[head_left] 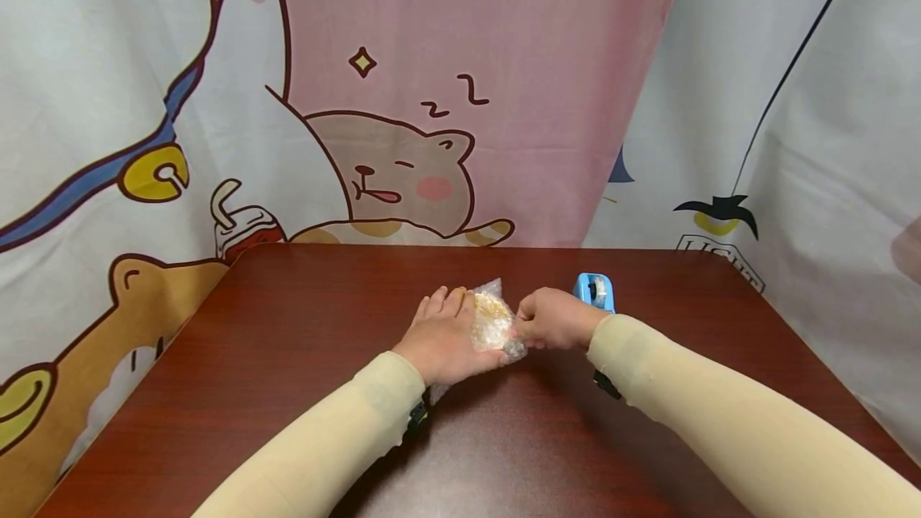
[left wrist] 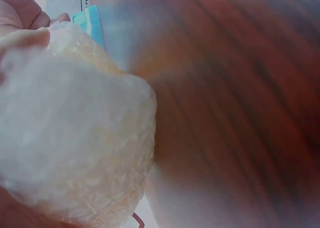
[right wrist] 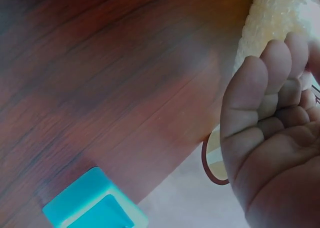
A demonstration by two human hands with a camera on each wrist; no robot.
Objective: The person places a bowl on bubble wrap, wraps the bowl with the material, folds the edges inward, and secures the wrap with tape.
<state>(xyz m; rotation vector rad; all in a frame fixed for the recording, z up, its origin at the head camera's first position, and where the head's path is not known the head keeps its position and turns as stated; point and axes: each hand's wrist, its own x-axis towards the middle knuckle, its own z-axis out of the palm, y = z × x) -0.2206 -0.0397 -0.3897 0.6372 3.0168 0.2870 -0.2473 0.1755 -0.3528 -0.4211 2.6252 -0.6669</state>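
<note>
A bundle of clear bubble wrap point(head_left: 493, 321) with something pale yellow inside lies near the middle of the table; the wrapped thing's kind is hidden. My left hand point(head_left: 448, 336) rests over its left side, back of the hand up, fingers extended. From the right, my right hand point(head_left: 557, 318) pinches the bundle's edge with curled fingers. Close up, the bubble wrap point(left wrist: 85, 138) fills much of the left wrist view. In the right wrist view the curled fingers of the right hand point(right wrist: 280, 133) touch the wrap point(right wrist: 272, 25), though the exact contact is hidden.
Just behind the right hand stands a blue tape dispenser point(head_left: 594, 291), seen also as a blue corner point(right wrist: 95, 203) in the right wrist view. The dark red-brown wooden table point(head_left: 302, 390) ends at a cartoon-printed cloth point(head_left: 547, 102).
</note>
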